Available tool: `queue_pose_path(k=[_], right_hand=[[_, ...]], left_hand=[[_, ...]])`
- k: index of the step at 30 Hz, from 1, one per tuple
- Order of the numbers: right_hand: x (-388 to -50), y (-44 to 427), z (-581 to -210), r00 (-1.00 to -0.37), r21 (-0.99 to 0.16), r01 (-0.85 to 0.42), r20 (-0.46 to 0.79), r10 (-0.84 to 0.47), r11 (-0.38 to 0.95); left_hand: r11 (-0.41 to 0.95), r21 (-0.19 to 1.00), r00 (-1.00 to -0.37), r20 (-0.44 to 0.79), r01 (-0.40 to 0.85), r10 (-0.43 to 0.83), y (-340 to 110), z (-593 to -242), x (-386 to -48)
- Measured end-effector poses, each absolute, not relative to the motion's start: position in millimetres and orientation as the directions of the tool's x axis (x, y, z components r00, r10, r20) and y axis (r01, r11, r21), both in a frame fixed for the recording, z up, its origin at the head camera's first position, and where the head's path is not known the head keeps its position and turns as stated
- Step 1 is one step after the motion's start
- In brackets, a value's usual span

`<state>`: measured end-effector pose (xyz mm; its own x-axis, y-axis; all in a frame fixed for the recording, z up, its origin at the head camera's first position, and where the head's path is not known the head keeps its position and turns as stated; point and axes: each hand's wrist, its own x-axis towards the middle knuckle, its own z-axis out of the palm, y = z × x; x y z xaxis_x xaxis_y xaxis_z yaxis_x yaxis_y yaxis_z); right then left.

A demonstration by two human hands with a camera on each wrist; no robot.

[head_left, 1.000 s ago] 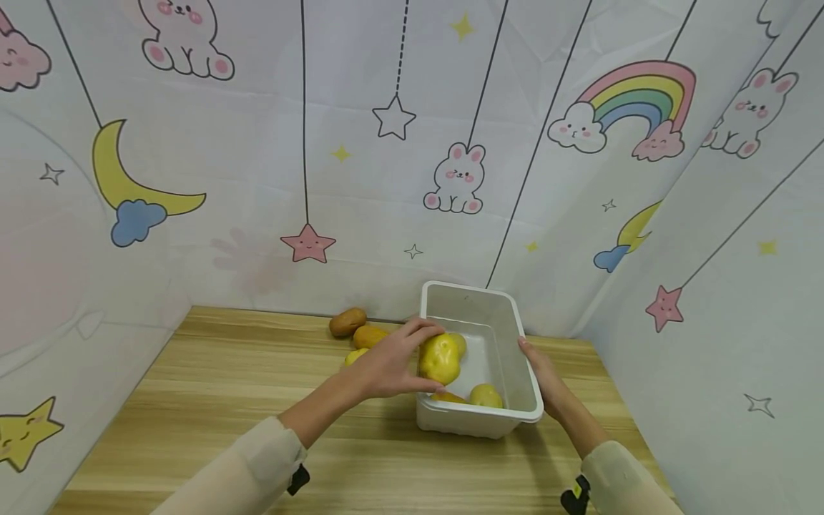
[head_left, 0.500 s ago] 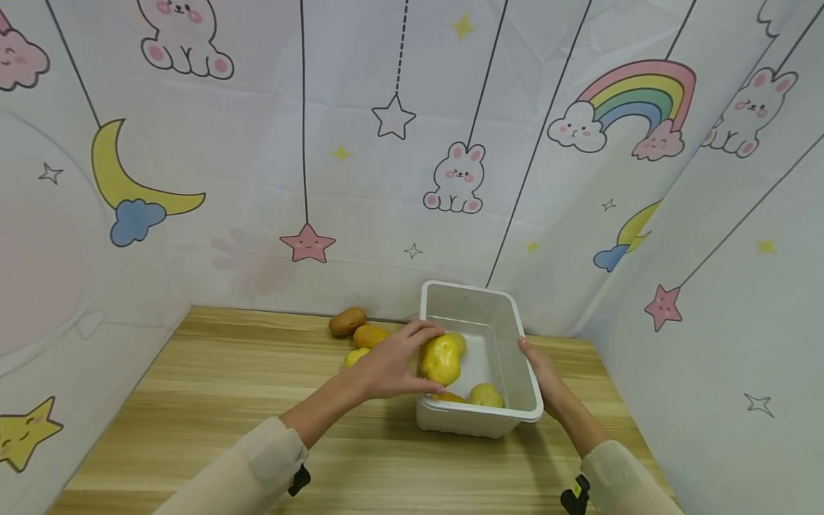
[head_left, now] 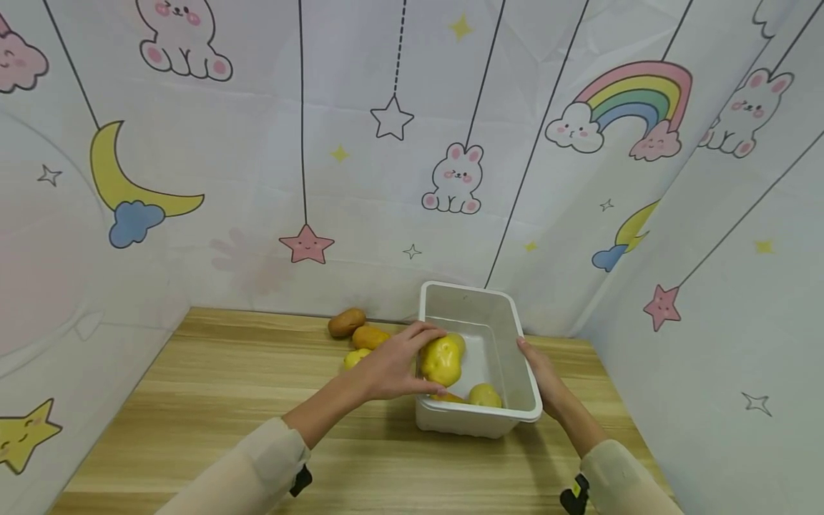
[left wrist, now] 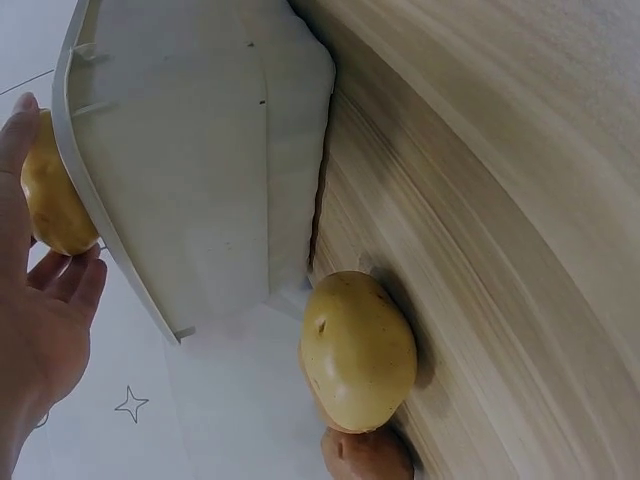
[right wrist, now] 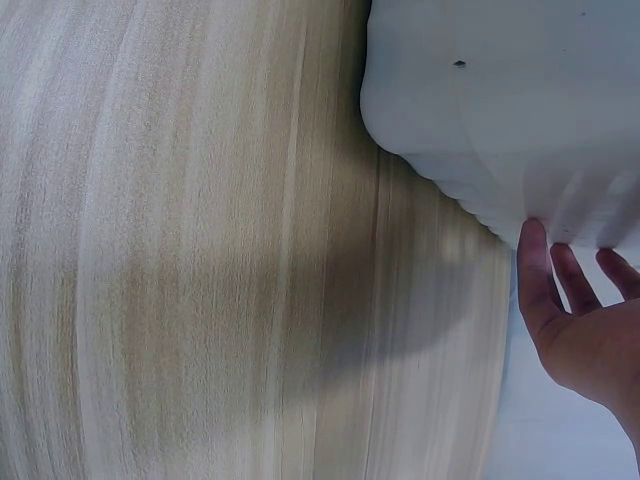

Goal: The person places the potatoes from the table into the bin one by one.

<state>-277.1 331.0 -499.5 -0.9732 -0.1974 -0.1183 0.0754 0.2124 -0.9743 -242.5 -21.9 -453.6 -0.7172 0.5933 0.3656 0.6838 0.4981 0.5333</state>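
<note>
My left hand [head_left: 400, 361] holds a lumpy yellow potato [head_left: 441, 362] at the left rim of a white plastic bin [head_left: 476, 413], thumb on the near side and fingers on the far side. The left wrist view shows this potato [left wrist: 55, 195] just beyond the rim. My right hand [head_left: 547, 375] grips the bin's right rim with the thumb on top; in the right wrist view its fingertips [right wrist: 533, 235] touch the outer wall. Inside the bin lie a paler potato [head_left: 458, 342], another potato [head_left: 485, 395] near the front and a partly hidden orange-yellow piece [head_left: 448, 398].
Left of the bin, by the back wall, a brown potato [head_left: 346, 323], an orange-yellow one [head_left: 370, 337] and a partly hidden yellow one [head_left: 355, 359] lie on the wooden table [head_left: 257, 372]. A printed cloth [head_left: 360, 186] hangs close behind the bin and along both sides.
</note>
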Motion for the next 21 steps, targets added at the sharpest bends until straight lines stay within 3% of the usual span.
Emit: queue_pose_path(k=[21], right_hand=[[-279.0, 330.7, -502.0, -0.975, -0.974, 0.079, -0.120, -0.187, 0.211]], left_hand=[[0.493, 0.544, -0.721, 0.367, 0.679, 0.588, -25.4, -445.4, -241.1]])
